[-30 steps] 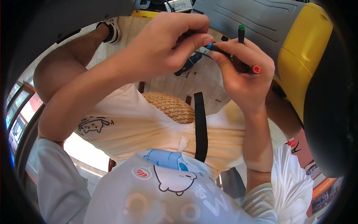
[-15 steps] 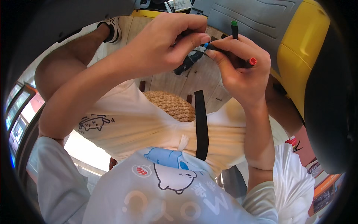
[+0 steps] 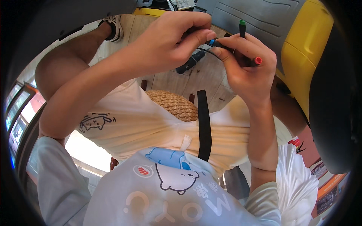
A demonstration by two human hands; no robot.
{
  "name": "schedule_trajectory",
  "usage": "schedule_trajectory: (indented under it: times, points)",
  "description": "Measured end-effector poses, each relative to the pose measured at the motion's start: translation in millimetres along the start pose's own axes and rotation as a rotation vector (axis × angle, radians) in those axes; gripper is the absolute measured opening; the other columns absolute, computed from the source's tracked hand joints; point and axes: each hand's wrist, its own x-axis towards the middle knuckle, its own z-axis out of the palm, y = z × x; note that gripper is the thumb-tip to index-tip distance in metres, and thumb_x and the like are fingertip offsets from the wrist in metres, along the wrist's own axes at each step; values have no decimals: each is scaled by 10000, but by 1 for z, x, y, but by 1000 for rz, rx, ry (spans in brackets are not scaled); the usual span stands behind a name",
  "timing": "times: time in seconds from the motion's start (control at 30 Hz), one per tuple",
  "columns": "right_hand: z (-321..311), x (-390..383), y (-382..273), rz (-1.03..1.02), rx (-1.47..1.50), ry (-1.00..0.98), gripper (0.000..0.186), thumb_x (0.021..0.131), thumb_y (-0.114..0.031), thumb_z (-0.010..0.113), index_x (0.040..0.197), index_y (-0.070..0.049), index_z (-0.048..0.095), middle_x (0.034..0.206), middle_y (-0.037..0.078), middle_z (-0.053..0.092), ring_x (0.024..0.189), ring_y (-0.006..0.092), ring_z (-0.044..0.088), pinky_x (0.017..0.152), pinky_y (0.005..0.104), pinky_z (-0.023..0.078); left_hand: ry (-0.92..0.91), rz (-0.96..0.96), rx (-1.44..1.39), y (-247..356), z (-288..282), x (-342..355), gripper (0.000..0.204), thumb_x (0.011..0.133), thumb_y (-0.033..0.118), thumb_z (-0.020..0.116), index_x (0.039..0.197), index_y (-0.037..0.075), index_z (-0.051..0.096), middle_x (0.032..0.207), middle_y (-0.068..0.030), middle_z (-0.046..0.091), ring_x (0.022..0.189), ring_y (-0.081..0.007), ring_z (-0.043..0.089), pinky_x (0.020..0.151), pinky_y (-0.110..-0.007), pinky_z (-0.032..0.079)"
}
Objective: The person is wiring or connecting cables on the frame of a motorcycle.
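Observation:
My right hand (image 3: 253, 62) is closed around several slim black cable connectors. A green-tipped connector (image 3: 242, 29) sticks up between its fingers, and a red-tipped connector (image 3: 257, 61) points out at the side of the palm. Its thumb and forefinger pinch a blue-tipped connector (image 3: 223, 45), whose blue end faces my left hand (image 3: 184, 41). That hand is closed, thumb against curled fingers, close to the blue tip; what it pinches is hidden behind the fingers. Below the hands hangs or lies a thick black cylindrical part (image 3: 190, 63), with a thin black cable (image 3: 211, 51) running near it.
Ahead are a grey ribbed panel (image 3: 252, 17) and a yellow plastic cover (image 3: 307, 35) of a vehicle-like body, with an opened compartment (image 3: 166, 5) at the top. A woven stool seat (image 3: 171, 104) shows between my legs, above a wood-look floor (image 3: 207, 81).
My right hand has shifted slightly right with its connectors, and the blue tip shows more clearly between the hands. My left hand has barely moved.

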Motion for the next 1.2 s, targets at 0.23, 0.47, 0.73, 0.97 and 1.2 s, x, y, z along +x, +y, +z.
schedule_trajectory:
  times: [0.23,0.47,0.73,0.97,1.2]
  points:
    - [-11,5,-4,9,-37,80,177,704,41,752,870,7,698,749,96,649,628,172,612,572,265,469,16,151,232,11,-16,15,131,945,102,576,891,-17,561,721,-94,499,634,-172,432,587,-281,374]
    - [-17,1,-10,14,-63,84,188,701,19,779,873,-7,708,751,55,660,589,101,554,504,217,398,-38,292,313,18,-25,14,131,849,-18,620,976,10,638,788,-98,573,717,-246,534,658,-311,422]
    - [-14,-8,-10,43,-39,38,178,740,36,776,897,-2,702,678,-51,564,547,-1,381,487,164,254,28,227,298,13,-25,14,210,750,-23,738,952,32,719,772,-66,654,698,-186,579,632,-284,449]
    - [-9,-11,-4,414,117,-6,155,783,-46,764,840,12,633,635,-7,557,558,31,423,503,195,332,-22,28,226,9,-21,11,240,744,17,764,980,24,718,843,-89,705,746,-177,669,676,-267,506]
    - [-6,-14,8,222,24,-66,177,883,-65,656,1030,33,649,734,82,559,598,140,482,555,265,386,28,-227,-38,15,-17,13,202,781,-4,748,947,-23,634,918,-68,701,851,-123,687,731,-234,531]
